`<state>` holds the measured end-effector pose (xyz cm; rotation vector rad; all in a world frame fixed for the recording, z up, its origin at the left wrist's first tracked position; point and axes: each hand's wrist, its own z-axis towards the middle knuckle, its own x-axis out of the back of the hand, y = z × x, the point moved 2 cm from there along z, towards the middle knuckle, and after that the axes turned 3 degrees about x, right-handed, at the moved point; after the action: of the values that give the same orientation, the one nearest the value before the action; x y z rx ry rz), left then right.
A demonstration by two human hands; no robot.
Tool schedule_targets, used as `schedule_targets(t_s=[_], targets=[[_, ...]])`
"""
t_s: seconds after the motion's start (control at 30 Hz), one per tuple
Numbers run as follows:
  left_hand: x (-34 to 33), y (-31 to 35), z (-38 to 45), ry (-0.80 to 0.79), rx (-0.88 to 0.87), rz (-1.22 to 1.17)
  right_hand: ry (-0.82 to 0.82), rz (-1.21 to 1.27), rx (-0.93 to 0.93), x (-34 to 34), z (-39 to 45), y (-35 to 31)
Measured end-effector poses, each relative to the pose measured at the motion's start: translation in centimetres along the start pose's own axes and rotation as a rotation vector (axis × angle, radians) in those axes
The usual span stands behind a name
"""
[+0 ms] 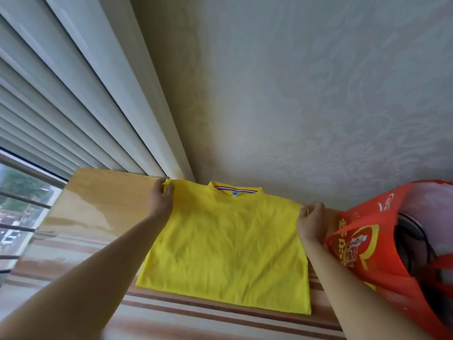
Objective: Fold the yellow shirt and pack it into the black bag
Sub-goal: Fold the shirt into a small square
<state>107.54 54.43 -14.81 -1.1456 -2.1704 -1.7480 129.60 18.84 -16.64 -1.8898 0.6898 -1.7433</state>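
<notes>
Yellow shirt (228, 246): one, two hands (160, 200) (311, 223) pinching shoulders.

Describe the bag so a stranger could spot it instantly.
Start at the wooden table under the window, where the yellow shirt lies flat. At the table's right end stands the bag: bright red with gold print, mouth open, unlike anything nearby.

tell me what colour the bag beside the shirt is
Red bag with gold print, in the head view.
</notes>
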Motion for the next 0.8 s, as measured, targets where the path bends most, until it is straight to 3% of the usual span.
schedule_targets(t_s=[0.13,0.17,0.23,0.3,0.37,0.53,0.63,0.7,0.8], targets=[[-0.5,-1.4,-1.8,0.170,0.013,0.405,0.065,-0.472,0.343,0.1,-2.4,-0.1],[-0.7,-1.3,-2.6,0.197,-0.100,0.530,0.023,-0.531,0.475,-0.3,-3.0,-0.3],[-1.8,-1.5,-4.3,0.100,-0.420,0.731,-0.091,-0.503,0.664,-1.3,-4.1,-0.5],[-3.2,-2.5,-5.6,-0.104,-0.631,0.895,-0.161,-0.473,0.660,-1.9,-4.8,-0.6],[-4.0,-3.7,-6.2,-0.239,-0.634,0.981,-0.208,-0.479,0.594,-1.8,-5.2,-0.7],[-2.5,-5.0,-7.3,-0.290,-0.642,0.983,-0.269,-0.529,0.612,-1.0,-6.5,0.1],[0.3,-5.3,-9.7,-0.130,-0.523,0.884,-0.193,-0.557,0.480,0.8,-8.9,1.2],[2.8,-6.3,-11.6,0.030,-0.281,0.797,-0.163,-0.541,0.256,2.3,-10.9,2.4],[6.0,-9.2,-13.1,0.023,0.138,0.692,-0.214,-0.470,-0.016,3.5,-13.2,4.5]])
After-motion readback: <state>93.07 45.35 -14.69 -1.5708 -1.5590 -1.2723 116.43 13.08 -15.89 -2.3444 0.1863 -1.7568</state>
